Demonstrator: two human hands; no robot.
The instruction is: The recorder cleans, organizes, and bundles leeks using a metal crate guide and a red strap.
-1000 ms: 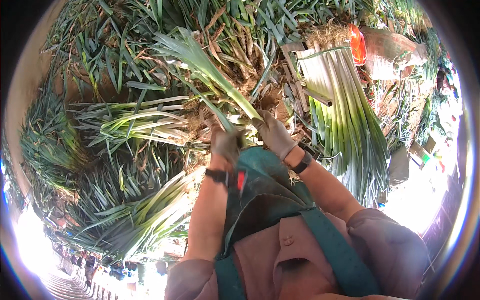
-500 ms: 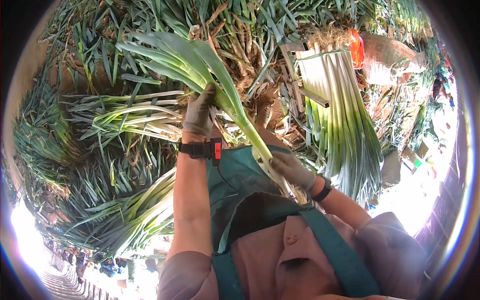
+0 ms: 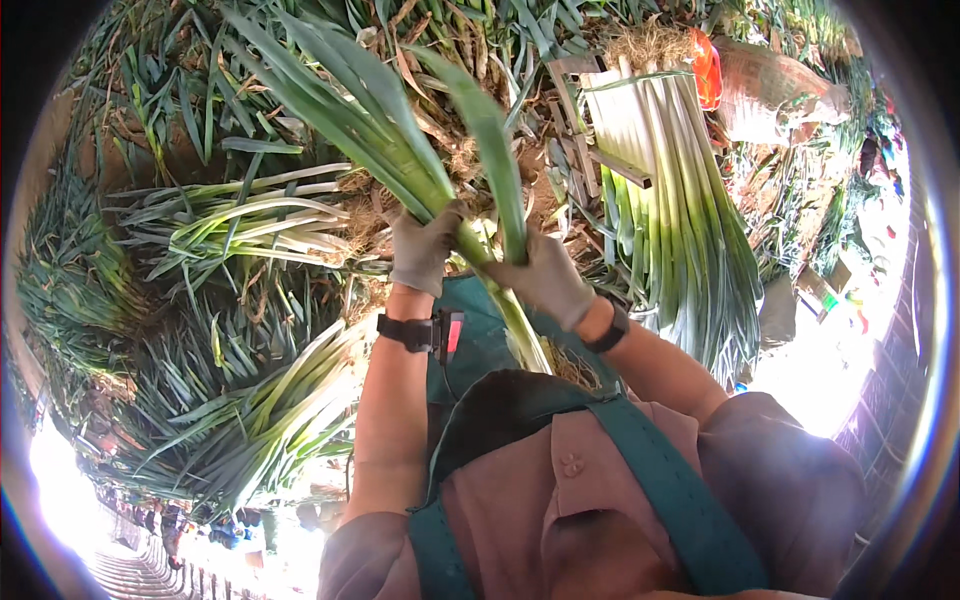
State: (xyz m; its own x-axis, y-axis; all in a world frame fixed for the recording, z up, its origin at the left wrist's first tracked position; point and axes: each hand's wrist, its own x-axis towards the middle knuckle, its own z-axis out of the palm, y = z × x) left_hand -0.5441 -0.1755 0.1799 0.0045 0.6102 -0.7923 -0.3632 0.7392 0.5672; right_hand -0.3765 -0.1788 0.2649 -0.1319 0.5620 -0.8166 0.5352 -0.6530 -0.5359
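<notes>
A large leek [image 3: 415, 190] slants across in front of me, its fan of green leaves toward the upper left and its pale stem end over my lap. My left hand [image 3: 425, 248], in a pale work glove, is closed round the stalk just below the leaves. Beside it my gloved right hand [image 3: 545, 280] grips the lower part of one broad green leaf [image 3: 490, 140]. This leaf stands apart from the rest of the leek. Whether its base is still joined to the stalk is hidden by my fingers.
A tied bundle of leeks [image 3: 665, 180] lies on a wooden frame [image 3: 575, 130] at the right, beside an orange-red plastic thing [image 3: 706, 70]. Loose leeks [image 3: 270, 225] lie at the left, with another pile [image 3: 290, 410] lower down. Cut leaves cover the ground beyond.
My right hand has moved up from the stem end to a leaf beside my left hand. That leaf now bends away from the stalk. The leek has swung more upright and lower.
</notes>
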